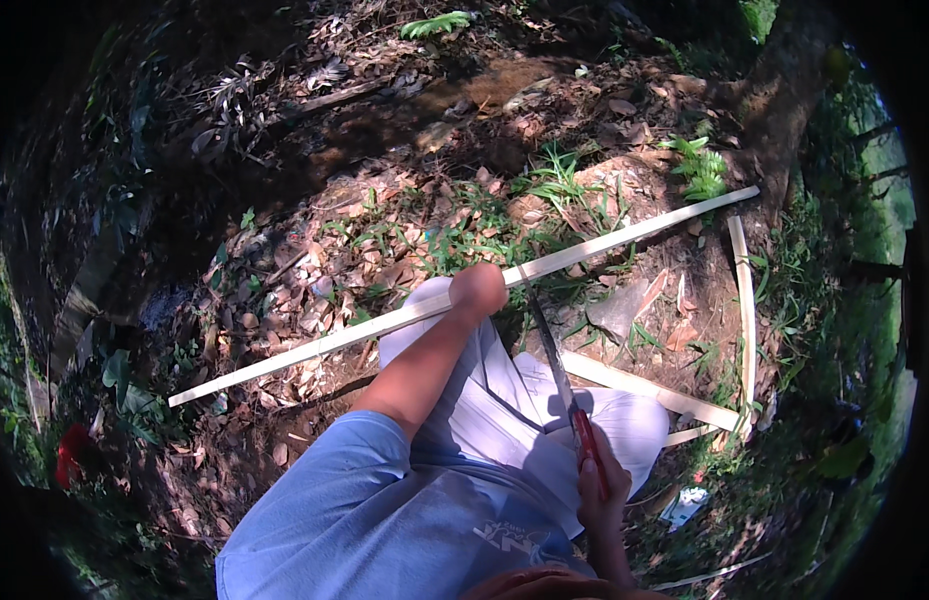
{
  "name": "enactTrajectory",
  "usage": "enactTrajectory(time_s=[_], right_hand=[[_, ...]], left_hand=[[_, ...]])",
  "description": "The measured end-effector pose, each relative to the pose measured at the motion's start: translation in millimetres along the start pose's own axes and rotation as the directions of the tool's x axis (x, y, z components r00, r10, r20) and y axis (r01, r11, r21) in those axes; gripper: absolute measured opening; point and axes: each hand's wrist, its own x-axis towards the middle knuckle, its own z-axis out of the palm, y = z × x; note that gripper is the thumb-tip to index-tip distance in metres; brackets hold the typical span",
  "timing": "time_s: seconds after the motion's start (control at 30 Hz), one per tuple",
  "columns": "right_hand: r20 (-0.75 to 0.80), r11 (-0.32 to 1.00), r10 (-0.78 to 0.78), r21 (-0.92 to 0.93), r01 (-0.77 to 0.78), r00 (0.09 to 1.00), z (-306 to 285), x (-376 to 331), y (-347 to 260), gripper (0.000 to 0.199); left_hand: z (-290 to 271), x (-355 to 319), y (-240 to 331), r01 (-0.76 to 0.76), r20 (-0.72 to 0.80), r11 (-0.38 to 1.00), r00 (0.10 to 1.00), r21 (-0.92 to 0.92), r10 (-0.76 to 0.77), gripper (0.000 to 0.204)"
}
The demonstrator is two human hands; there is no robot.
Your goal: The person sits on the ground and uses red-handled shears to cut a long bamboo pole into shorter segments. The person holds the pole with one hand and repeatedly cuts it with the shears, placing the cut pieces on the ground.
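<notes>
Wooden strip lies aslant across the scene, from near left to far right, passing over the left knee of the light trousers. Around it I make out dry leaves, a grass tuft just beyond it, and a fern near its far-right end, with a tree trunk behind. To the right, a second strip runs out from the right knee, crowding that side; a third strip lies farther right, and a small pale packet sits near right.

The left hand is closed round the strip near its middle, though I cannot see every finger. The right hand has its fingers wrapped about the red handle of a saw, whose dark blade reaches the strip just right of the left hand; I cannot tell whether it bites. The strip looks pale, long, narrow and straight-edged, brightly sunlit.
</notes>
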Motion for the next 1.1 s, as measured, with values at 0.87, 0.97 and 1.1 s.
enactTrajectory(time_s=[0.87,0.97,1.1], right_hand=[[0.057,0.994,0.007,0.109,-0.013,0.998,103.7,197.4,28.6,0.046],[-0.068,0.993,-0.117,-0.011,0.117,0.991,69.3,109.7,63.4,0.046],[-0.051,1.0,-0.016,0.022,0.017,0.999,12.6,15.8,18.9,0.05]], left_hand=[[-4.5,23.4,-8.1,0.06,0.152,0.997,0.987,-0.054,-0.052,0.032],[-8.5,22.1,-4.6,0.045,0.189,0.997,0.981,-0.057,-0.033,0.037],[-3.7,18.3,-4.1,0.016,0.14,0.999,0.99,-0.046,-0.01,0.032]])
